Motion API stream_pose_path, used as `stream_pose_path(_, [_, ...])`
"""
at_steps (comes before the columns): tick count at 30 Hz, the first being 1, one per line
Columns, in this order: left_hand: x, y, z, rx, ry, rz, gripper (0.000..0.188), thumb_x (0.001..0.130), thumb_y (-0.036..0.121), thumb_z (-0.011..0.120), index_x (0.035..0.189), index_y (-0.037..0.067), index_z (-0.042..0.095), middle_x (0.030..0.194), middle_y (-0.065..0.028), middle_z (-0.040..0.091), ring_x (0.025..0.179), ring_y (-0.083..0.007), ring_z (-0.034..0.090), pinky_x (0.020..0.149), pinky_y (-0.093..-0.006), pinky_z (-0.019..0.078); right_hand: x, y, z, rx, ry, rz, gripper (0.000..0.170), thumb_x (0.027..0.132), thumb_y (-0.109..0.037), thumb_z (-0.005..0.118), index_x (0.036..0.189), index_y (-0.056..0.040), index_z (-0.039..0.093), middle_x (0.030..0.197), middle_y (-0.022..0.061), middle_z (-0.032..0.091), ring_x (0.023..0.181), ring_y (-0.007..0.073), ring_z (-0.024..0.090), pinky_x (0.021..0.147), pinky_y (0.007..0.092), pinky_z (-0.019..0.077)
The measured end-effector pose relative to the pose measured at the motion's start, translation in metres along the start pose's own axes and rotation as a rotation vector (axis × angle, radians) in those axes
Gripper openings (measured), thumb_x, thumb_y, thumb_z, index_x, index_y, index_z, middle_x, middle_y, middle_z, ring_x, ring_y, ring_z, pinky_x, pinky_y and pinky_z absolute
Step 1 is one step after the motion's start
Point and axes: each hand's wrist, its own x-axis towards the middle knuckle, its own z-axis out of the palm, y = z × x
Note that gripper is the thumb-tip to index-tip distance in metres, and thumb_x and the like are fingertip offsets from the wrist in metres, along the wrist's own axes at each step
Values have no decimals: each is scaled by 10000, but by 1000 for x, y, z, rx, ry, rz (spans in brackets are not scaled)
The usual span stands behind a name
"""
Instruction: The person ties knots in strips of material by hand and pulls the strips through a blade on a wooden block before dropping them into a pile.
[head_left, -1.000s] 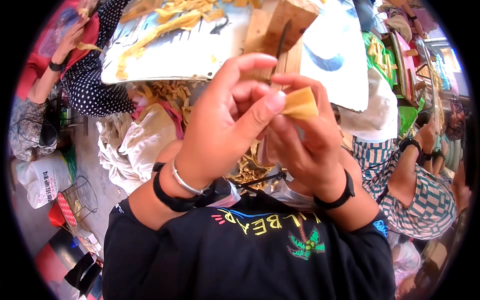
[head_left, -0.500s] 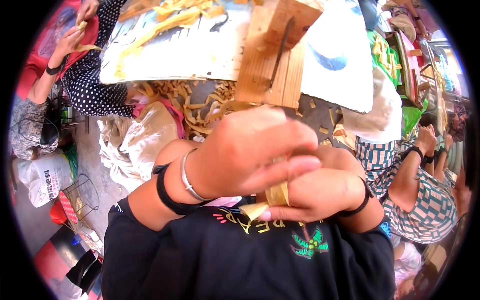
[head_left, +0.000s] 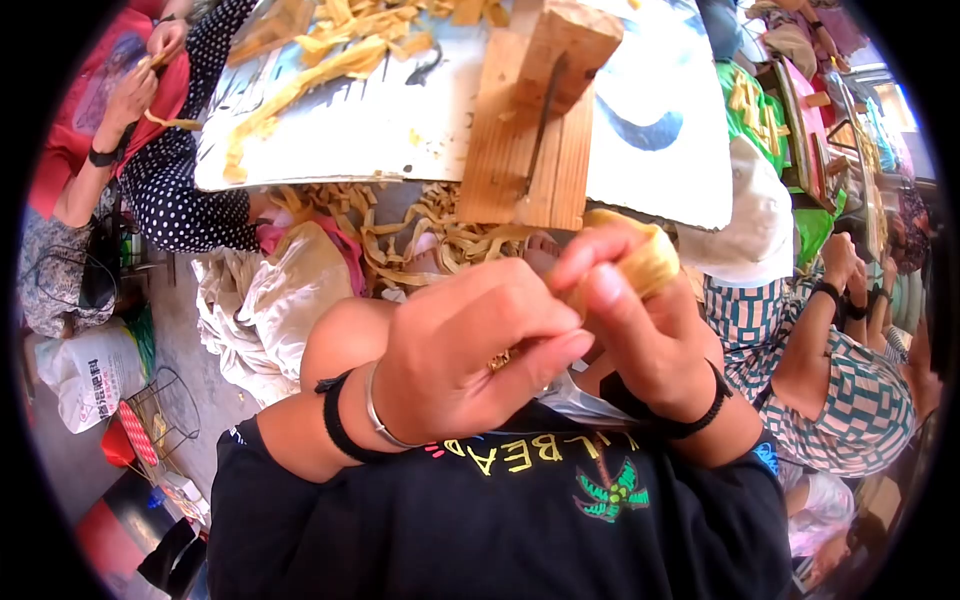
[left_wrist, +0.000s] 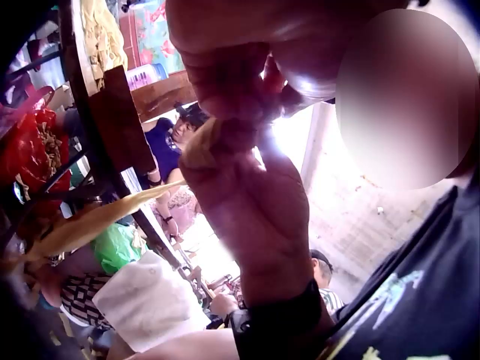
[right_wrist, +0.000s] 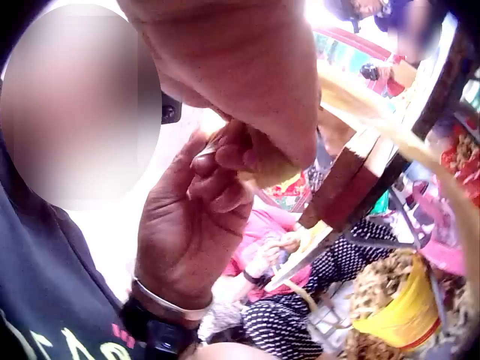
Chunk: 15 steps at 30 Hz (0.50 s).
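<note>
A yellow strip [head_left: 650,262] bends over the fingers of my right hand [head_left: 655,345], which pinches it between thumb and fingers. Just left of it, my left hand [head_left: 465,350] has curled fingers, thumb and forefinger pinched at the strip's near part; their exact hold is partly hidden. In the left wrist view a long end of the strip [left_wrist: 97,225] trails from the right hand [left_wrist: 259,210]. The right wrist view shows the left hand [right_wrist: 191,225] close to the right hand [right_wrist: 240,60], with a yellow piece [right_wrist: 276,172] between them.
Beyond the hands, a wooden block [head_left: 570,50] with a thin dark metal rod stands on a white board [head_left: 650,180]. Loose yellow strips [head_left: 340,60] lie on the board, with more on the floor below. Other people sit left and right; a pale cloth [head_left: 280,310] lies at left.
From overlapping low before the shirt, my hands have separated and risen slightly. The strip, earlier hanging beneath the left hand, now bends over the right fingers.
</note>
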Motion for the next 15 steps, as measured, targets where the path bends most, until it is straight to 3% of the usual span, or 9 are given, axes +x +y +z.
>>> stream_pose_path(1, [0, -3, -8, 8, -59, 69, 187, 871, 110, 709, 957, 32, 563, 858, -74, 601, 775, -165, 580, 790, -304, 471, -1, 3, 0, -9, 16, -84, 155, 987, -142, 577, 1069, -10, 572, 866, 5, 599, 756, 56, 529, 669, 217, 431])
stream_pose_path(2, [2, -8, -8, -19, -7, 20, 194, 836, 70, 703, 972, 27, 572, 893, -88, 604, 815, -184, 590, 799, -309, 474, -3, 1, -3, 124, 12, 11, 151, 951, -105, 629, 1060, -18, 572, 886, 3, 599, 779, 50, 533, 688, 215, 432])
stream_pose_path(5, [2, -21, -2, -155, 95, -103, 291, 761, -10, 682, 1031, 20, 577, 1003, -122, 600, 923, -221, 600, 841, -314, 472, -3, 5, -13, 152, -68, -44, 164, 930, -90, 650, 1055, -25, 567, 904, 12, 601, 803, 50, 539, 709, 219, 439])
stream_pose_path(7, [0, -21, 12, -321, 95, -159, 354, 752, -8, 662, 1086, 22, 548, 1085, -134, 581, 979, -218, 582, 889, -308, 452, -4, 5, -10, 95, -56, -77, 162, 899, -66, 680, 1022, -27, 582, 913, 16, 606, 826, 65, 555, 721, 228, 446])
stream_pose_path(8, [-1, -21, 4, -284, -49, -209, 332, 848, 85, 605, 1131, 26, 443, 1080, -111, 498, 1017, -174, 511, 931, -300, 402, -5, 5, -10, 48, -72, -92, 157, 893, -59, 686, 1012, -26, 588, 917, 20, 611, 829, 71, 561, 724, 231, 447])
stream_pose_path(9, [-2, -21, 3, -384, -42, -225, 336, 837, 74, 590, 1133, 24, 440, 1064, -105, 499, 995, -166, 510, 919, -296, 406, -5, 5, -10, 0, -91, -110, 152, 887, -53, 692, 1001, -25, 595, 921, 23, 615, 833, 77, 566, 727, 234, 449])
stream_pose_path(11, [-2, -19, 1, -586, -31, -254, 347, 815, 51, 561, 1137, 18, 435, 1031, -95, 502, 952, -148, 508, 895, -287, 415, 0, 11, -16, -297, -145, -324, 178, 830, -10, 728, 969, -29, 617, 900, 61, 632, 816, 146, 603, 699, 265, 470])
stream_pose_path(13, [-1, -11, -1, -645, 34, -405, 378, 798, 45, 580, 1143, 13, 430, 990, -79, 499, 890, -132, 501, 854, -277, 424, 2, 10, -12, -579, -130, -503, 210, 800, 6, 743, 966, -32, 621, 877, 81, 632, 792, 186, 617, 675, 287, 481])
stream_pose_path(15, [-2, -11, 1, -619, 88, -465, 382, 794, 34, 575, 1145, 11, 426, 989, -75, 498, 883, -132, 503, 847, -276, 423, -1, 14, -3, -724, 10, -564, 236, 774, 34, 744, 958, -32, 612, 840, 93, 619, 754, 220, 621, 644, 305, 493])
